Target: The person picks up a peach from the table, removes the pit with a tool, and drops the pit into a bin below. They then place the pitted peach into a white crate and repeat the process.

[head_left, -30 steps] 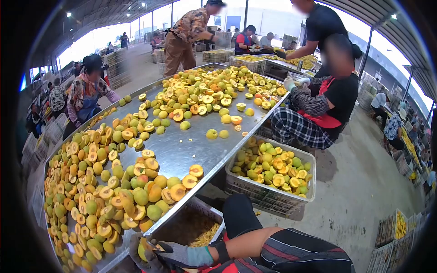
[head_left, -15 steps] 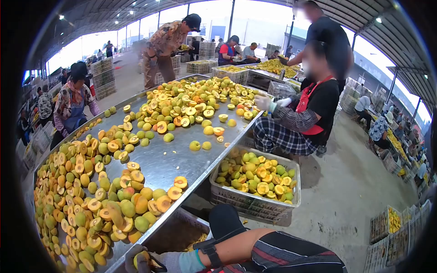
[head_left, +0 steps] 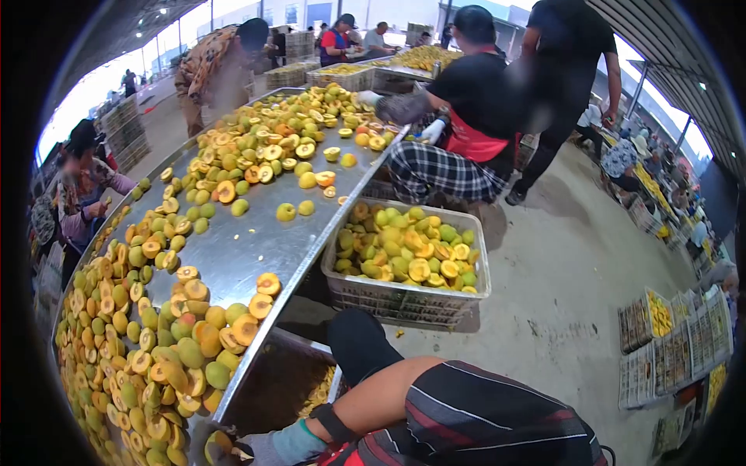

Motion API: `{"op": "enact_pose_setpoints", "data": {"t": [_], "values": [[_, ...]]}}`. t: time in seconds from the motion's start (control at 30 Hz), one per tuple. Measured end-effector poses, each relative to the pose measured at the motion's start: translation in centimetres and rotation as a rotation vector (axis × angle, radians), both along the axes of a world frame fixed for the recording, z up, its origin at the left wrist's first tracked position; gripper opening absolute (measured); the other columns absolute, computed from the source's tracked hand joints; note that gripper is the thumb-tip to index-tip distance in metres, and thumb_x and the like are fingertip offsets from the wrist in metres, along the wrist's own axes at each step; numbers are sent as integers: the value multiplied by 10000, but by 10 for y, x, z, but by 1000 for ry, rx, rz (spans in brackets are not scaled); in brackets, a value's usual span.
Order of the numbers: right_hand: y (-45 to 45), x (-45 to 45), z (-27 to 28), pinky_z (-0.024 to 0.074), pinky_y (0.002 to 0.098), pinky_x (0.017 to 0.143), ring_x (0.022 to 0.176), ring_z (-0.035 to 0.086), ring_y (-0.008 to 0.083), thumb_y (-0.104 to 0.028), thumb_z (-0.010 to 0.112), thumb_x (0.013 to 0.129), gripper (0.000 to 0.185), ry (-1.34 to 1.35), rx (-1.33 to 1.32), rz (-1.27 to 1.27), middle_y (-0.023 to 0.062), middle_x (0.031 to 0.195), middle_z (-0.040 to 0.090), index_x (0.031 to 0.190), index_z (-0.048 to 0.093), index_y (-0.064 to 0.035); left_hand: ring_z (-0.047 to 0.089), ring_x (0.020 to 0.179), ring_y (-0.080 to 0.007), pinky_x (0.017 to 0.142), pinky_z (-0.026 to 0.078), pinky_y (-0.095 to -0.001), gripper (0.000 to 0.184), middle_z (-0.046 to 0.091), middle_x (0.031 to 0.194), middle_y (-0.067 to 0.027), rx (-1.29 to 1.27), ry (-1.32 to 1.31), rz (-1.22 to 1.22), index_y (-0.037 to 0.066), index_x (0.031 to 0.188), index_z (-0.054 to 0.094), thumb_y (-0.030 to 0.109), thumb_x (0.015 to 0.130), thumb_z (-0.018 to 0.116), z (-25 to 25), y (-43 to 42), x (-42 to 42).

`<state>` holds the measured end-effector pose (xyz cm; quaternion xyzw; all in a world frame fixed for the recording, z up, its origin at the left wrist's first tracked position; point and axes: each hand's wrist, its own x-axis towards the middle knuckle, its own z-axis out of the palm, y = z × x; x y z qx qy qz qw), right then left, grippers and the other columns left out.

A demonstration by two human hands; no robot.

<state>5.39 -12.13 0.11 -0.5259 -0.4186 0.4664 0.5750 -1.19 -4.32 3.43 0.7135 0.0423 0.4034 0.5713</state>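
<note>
At the bottom edge, my left hand (head_left: 200, 440), in a dark glove, has its fingers wrapped around a yellow-green fruit (head_left: 218, 446). Close against it on the right is my right hand (head_left: 268, 450), in a grey glove with a teal cuff; its fingers are mostly hidden, and what they hold cannot be made out. Both are beside the near edge of the metal table (head_left: 225, 256), which bears a large heap of halved and whole fruit (head_left: 116, 334). Below the table edge stands a crate (head_left: 334, 353) with small yellow pieces inside.
A crate of halved fruit (head_left: 404, 303) stands on the floor beside the table. A co-worker in a red apron (head_left: 482, 147) sits at the table's right side, gloved hand reaching to the fruit. Others work at the left and behind. Stacked crates (head_left: 653, 373) stand at right.
The view has turned right, so the table appears further left. The seated co-worker has leaned towards the table and reached to the fruit. The standing person in black has moved right.
</note>
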Motion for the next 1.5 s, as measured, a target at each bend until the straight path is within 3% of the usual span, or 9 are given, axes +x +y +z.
{"op": "enact_pose_setpoints", "data": {"t": [0.07, 0.2, 0.27, 0.4, 0.47, 0.87, 0.93, 1.27, 1.5], "values": [[7, -5, -18, 431, 326, 583, 639, 533, 181, -108, 537, 768, 118, 106, 98, -51, 51, 658, 536, 838, 570, -20, 558, 730, -212, 613, 451, -279, 305, 601, 883, -157, -102, -20, 26, -73, 960, 570, 190, 830, 492, 3, -5, 0], [9, 4, -31, 452, 360, 722, 771, 575, 254, -233, 549, 805, 245, -338, -84, -99, 142, 824, 606, 938, 571, -28, 577, 775, -223, 628, 467, -298, 274, 608, 864, -133, -33, 314, -245, -55, 860, 599, 207, 827, 526, -21, 41, -1], [11, 6, -42, 478, 334, 651, 712, 591, 215, -227, 547, 816, 215, -196, 118, -104, 104, 796, 612, 914, 581, -38, 581, 778, -217, 627, 473, -306, 307, 610, 869, -129, 435, 198, -224, -50, 840, 596, 238, 858, 491, -31, 43, 5], [5, 6, -32, 465, 327, 623, 687, 575, 204, -208, 540, 819, 198, 122, 159, -40, 88, 764, 592, 910, 578, -36, 583, 775, -222, 642, 483, -322, 348, 605, 899, -141, 417, 326, -276, -42, 871, 585, 259, 907, 415, -32, 46, 3], [0, 9, -26, 458, 323, 610, 675, 566, 199, -199, 536, 821, 190, 210, 159, 4, 80, 748, 582, 908, 577, -35, 583, 770, -226, 656, 487, -328, 388, 600, 915, -142, -80, 356, -196, -40, 910, 579, 280, 932, 361, -30, 40, 2], [-7, 15, -36, 420, 303, 535, 608, 522, 169, -146, 517, 829, 145, 197, 235, 268, 38, 660, 528, 897, 569, -29, 574, 812, -246, 727, 479, -348, 405, 588, 947, -160, 221, 244, -138, -56, 1099, 489, 302, 945, 379, -37, 34, -3], [-8, 16, -32, 407, 283, 494, 570, 494, 152, -197, 452, 906, 187, 1056, -47, 435, 34, 643, 499, 952, 549, -44, 570, 831, -244, 760, 469, -355, 439, 590, 943, -164, -38, 271, -203, -53, 1097, 486, 338, 945, 360, -31, 29, -4], [-15, 15, -22, 405, 253, 462, 545, 477, 141, -219, 394, 944, 232, 900, 12, 323, 35, 638, 478, 994, 526, -35, 566, 839, -248, 771, 463, -361, 509, 595, 948, -179, -86, 272, -208, -52, 1102, 492, 400, 940, 323, -54, 42, 2], [-14, 18, -22, 402, 241, 455, 540, 475, 137, -214, 391, 946, 237, 1237, -37, 472, 37, 642, 478, 1000, 526, -27, 569, 817, -230, 751, 469, -346, 568, 583, 956, -157, -175, 312, -231, -34, 1123, 477, 469, 932, 297, -38, 26, -1]]}}
